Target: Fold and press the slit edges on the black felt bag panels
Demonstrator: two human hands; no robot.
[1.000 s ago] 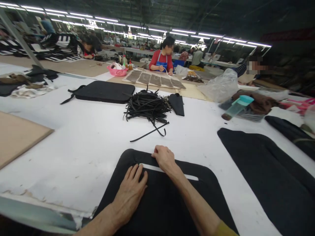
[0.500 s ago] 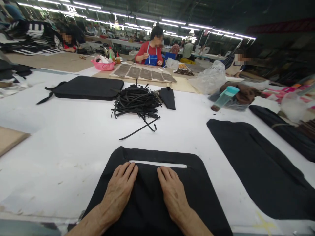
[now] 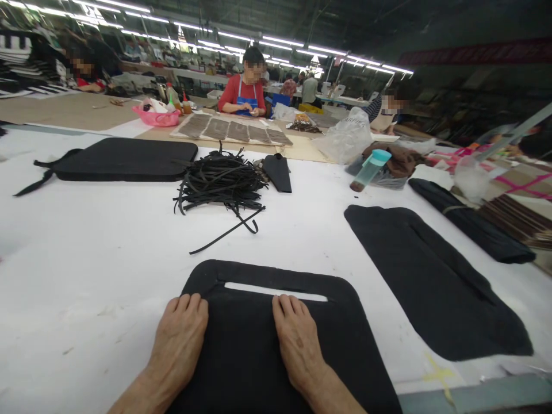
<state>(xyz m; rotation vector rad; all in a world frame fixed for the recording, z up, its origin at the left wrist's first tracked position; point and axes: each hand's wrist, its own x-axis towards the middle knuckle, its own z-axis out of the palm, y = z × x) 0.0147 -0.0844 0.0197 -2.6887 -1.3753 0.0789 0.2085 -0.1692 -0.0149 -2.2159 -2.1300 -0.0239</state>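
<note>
A black fabric panel [image 3: 276, 276] with rounded corners and a long narrow slot lies on the white table [image 3: 107, 241] right in front of me. My left hand [image 3: 179, 339] rests flat on the panel's left edge, fingers stretched out and together. My right hand [image 3: 295, 339] lies flat on the panel just below the slot, fingers stretched forward. Neither hand holds anything. Beyond the panel sits a heap of black straps [image 3: 219, 181], with one loose strap trailing toward me.
A larger black panel [image 3: 426, 276] lies to the right, another black piece [image 3: 470, 227] beyond it. A black padded piece [image 3: 123, 158] is at far left, a teal-capped bottle [image 3: 368, 169] and clear bag [image 3: 345, 138] at far right. Other people work at tables behind.
My left hand slid left to the panel's edge. A second ago my right hand was at the panel's top edge; it now lies flat below the slot. The view shifted right.
</note>
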